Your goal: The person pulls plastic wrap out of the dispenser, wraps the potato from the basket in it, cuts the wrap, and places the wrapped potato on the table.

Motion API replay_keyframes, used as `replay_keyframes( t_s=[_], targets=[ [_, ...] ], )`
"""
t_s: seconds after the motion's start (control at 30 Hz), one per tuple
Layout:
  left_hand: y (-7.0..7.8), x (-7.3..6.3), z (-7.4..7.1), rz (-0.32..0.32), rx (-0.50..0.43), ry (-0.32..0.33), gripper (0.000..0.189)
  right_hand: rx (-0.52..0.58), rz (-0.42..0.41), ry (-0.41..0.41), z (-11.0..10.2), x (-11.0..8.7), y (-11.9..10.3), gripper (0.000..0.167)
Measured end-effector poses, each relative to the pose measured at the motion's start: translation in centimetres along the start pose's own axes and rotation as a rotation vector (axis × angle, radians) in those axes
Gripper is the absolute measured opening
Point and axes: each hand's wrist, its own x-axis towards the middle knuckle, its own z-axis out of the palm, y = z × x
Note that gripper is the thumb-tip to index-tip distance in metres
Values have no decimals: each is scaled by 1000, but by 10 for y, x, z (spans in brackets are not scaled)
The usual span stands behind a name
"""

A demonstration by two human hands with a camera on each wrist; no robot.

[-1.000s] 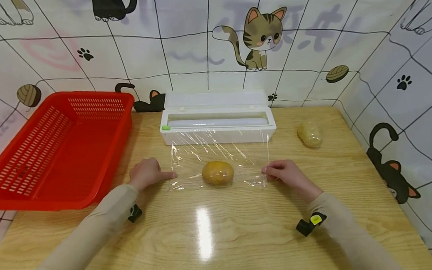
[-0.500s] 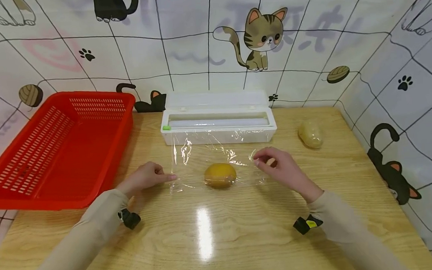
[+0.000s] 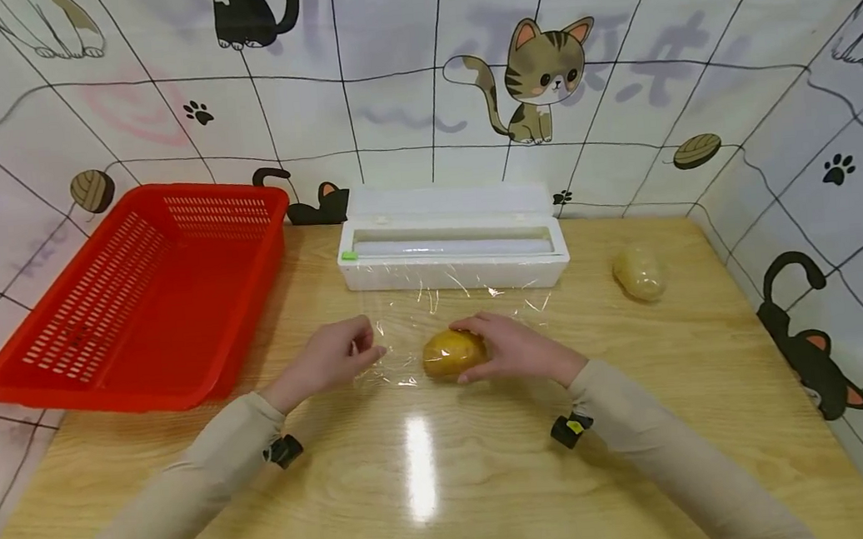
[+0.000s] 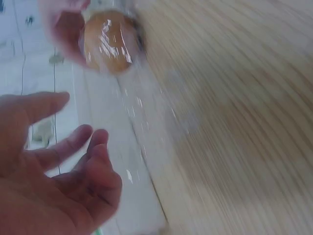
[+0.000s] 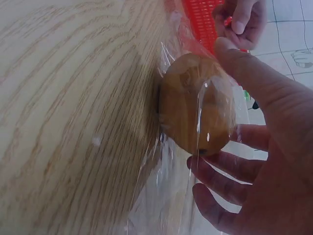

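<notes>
Gripping a yellow oval item [image 3: 448,355] through clear film [image 3: 405,317], the right hand [image 3: 508,346] has its thumb along the near side and its fingers around the far side. The item rests on the wooden table [image 3: 491,474], directly left of the right palm. The film lies over it and, in the right wrist view, runs down across the item's surface beside the fingertips.

The left hand [image 3: 332,356] is free, fingers loosely bent and thumb extended, near the film's left edge and to the left of the item; whether the thumb tip touches the film cannot be told.

Beyond both hands stands a white box [image 3: 462,277], lid raised, containing a roll [image 3: 452,247]; the film extends from it toward the hands. A pale wrapped item [image 3: 640,272] lies beyond and to the right of the right hand. To the left of the left hand sits a red basket [image 3: 250,315]. Each wrist carries a small black camera [image 3: 284,451].
</notes>
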Motion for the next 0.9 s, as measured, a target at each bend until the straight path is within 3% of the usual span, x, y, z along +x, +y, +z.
replay_keyframes(
  t_s=[0.03, 0.1, 0.2, 0.37, 0.63, 0.73, 0.9],
  targets=[
    [5, 4, 4, 53, -11, -9, 16, 12, -5, -7, 0, 0, 2, 79],
    [12, 14, 13, 135, -24, -45, 26, 35, -16, -22, -1, -1, 5, 79],
    [18, 29, 26, 203, -32, -118, 45, 70, -42, -53, -2, 0, 10, 74],
    [21, 42, 40, 210, -95, -206, 42, 82, -86, -104, -6, -1, 13, 66],
    [23, 44, 41, 194, -201, -222, 28, 185, -93, -170, -10, -15, 25, 57],
    [24, 46, 40, 200, -211, -237, 27, 219, -91, -147, -7, -17, 25, 53],
    [20, 53, 41, 209, -229, -256, 25, 234, -100, -34, 0, -14, 25, 43]
  ],
)
